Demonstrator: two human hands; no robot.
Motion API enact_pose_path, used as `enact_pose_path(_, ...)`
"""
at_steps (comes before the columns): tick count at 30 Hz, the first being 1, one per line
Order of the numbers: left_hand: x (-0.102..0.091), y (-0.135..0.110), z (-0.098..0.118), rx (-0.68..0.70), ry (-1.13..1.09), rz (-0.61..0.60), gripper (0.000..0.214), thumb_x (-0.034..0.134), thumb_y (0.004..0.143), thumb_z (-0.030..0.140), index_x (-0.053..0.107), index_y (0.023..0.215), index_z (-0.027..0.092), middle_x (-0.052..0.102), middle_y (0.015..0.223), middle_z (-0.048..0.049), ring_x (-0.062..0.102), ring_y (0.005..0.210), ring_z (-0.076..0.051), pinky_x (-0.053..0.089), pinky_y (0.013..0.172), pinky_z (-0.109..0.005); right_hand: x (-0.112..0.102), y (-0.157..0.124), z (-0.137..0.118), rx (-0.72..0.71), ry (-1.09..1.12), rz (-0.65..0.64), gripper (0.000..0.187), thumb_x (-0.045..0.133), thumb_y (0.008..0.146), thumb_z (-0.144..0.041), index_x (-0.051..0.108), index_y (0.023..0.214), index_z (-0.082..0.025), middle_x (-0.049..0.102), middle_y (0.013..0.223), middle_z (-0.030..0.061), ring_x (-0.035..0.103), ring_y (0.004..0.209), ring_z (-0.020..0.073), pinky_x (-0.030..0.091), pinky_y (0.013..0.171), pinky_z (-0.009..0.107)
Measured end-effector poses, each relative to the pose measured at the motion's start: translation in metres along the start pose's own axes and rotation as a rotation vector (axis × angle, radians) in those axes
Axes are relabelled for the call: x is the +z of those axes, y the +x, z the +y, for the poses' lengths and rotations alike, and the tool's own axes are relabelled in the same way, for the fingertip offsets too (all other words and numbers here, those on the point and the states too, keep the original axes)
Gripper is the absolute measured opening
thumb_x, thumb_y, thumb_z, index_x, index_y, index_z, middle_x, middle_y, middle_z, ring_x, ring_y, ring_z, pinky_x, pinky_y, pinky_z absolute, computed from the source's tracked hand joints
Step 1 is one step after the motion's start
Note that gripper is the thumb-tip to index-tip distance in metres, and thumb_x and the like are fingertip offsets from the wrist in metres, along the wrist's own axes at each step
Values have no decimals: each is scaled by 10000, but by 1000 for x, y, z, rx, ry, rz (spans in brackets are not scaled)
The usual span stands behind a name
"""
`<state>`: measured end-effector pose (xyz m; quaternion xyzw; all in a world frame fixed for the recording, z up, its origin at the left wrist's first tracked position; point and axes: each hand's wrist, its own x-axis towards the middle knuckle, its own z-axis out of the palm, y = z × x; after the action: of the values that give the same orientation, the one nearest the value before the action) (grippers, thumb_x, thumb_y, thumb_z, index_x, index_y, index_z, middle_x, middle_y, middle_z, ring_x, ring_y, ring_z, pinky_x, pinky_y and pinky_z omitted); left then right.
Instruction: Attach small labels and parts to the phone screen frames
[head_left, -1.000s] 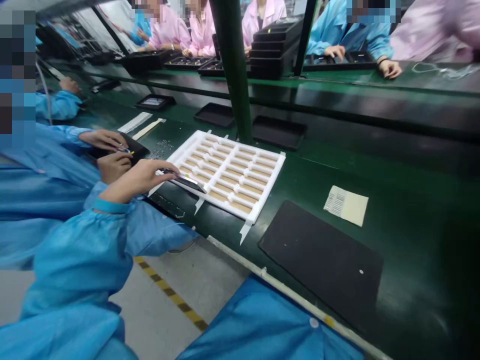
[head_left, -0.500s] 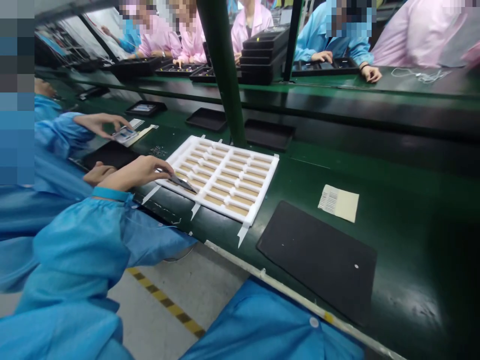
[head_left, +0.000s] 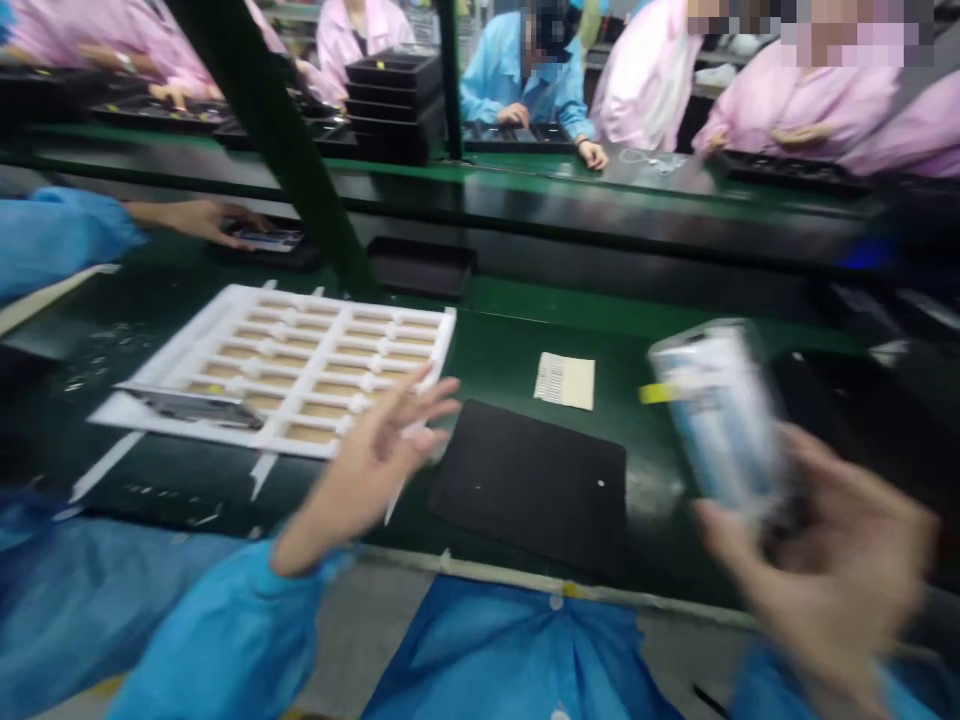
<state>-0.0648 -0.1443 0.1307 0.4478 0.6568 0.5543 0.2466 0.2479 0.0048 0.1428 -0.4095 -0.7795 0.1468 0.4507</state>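
Note:
My left hand (head_left: 379, 455) hovers open, fingers spread, over the near right corner of a white tray (head_left: 187, 335) with rows of tan strips. A dark flat part (head_left: 196, 407) lies on the tray's near left edge. My right hand (head_left: 817, 560), blurred by motion, is closed on a phone-like device (head_left: 720, 415) wrapped in pale film with a yellow tab, raised at the right. A black mat (head_left: 536, 480) lies on the green bench between my hands.
A small paper label (head_left: 565, 380) lies beyond the mat. A green post (head_left: 277, 140) rises behind the tray, with black trays (head_left: 420, 265) at its foot. A neighbour's hand (head_left: 199, 215) rests on a device at the left. People in pink and blue coats work across the line.
My left hand let go of the dark part, left it on the tray and swung right, open. My right hand came into view holding the wrapped device. The view turned right.

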Motion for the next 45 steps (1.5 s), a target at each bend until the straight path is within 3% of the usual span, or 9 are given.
enact_pose_path(2,68,-6,12,-70,-319,-152,730,539,913,600,323,1502,227,600,1341,-160,656,1129,-307,605,865,-401,33,-13,-24,-81,123,-156,732,800,735,-417,457,1339,-185,480,1411,197,514,1266,360,538,923,504)
enact_pose_path(5,116,-8,18,-140,-435,37,570,583,919,524,471,1375,202,645,1265,-121,638,1160,-286,561,971,-394,68,-16,-39,-221,233,-319,746,709,840,-406,328,1442,-185,420,1480,185,435,1359,309,454,1071,492)
enact_pose_path(9,110,7,8,-181,-344,103,461,600,923,467,516,1281,190,640,1258,-87,620,1177,-258,546,984,-359,45,7,-1,-202,-40,-173,566,611,921,-375,420,1418,-186,466,1451,167,440,1353,299,395,1112,514)
enact_pose_path(16,102,26,-32,-254,-237,-297,521,549,938,507,465,1349,199,639,1264,-97,668,1033,-243,570,878,-332,-48,36,125,-54,-709,208,366,591,911,-402,648,1172,-151,619,1255,198,569,1197,379,449,1004,553)
enact_pose_path(25,94,32,-20,-87,240,-628,337,428,1002,473,582,1246,298,664,1214,13,655,1023,-208,483,814,-251,-116,52,190,364,-703,-1,561,656,800,-602,578,1283,-328,684,1041,137,656,943,423,482,691,512)
enact_pose_path(31,89,46,-1,43,606,-788,339,392,1005,502,624,1145,299,712,937,9,664,805,-208,461,730,-281,-20,51,102,-79,-414,179,249,589,913,-349,665,1140,-279,689,1089,93,631,1070,351,487,913,505)
enact_pose_path(35,107,77,-15,201,458,-876,302,467,992,454,631,1098,223,592,1349,-57,527,1277,-238,365,1092,-365,100,74,66,-160,-52,-428,127,540,945,-250,653,915,-199,691,960,66,639,934,211,513,846,348)
enact_pose_path(38,118,97,-35,195,441,-914,324,490,975,477,631,1065,200,321,1581,-80,224,1492,-257,106,1226,-474,168,101,68,-171,-77,-583,114,539,934,-177,643,890,-187,665,901,49,618,851,173,488,781,286)
enact_pose_path(45,122,106,-56,143,460,-919,325,471,977,474,612,945,183,290,1586,-123,155,1510,-248,69,1224,-533,199,113,72,-265,-212,-808,128,485,942,-141,599,900,-180,611,969,98,546,939,224,428,774,312)
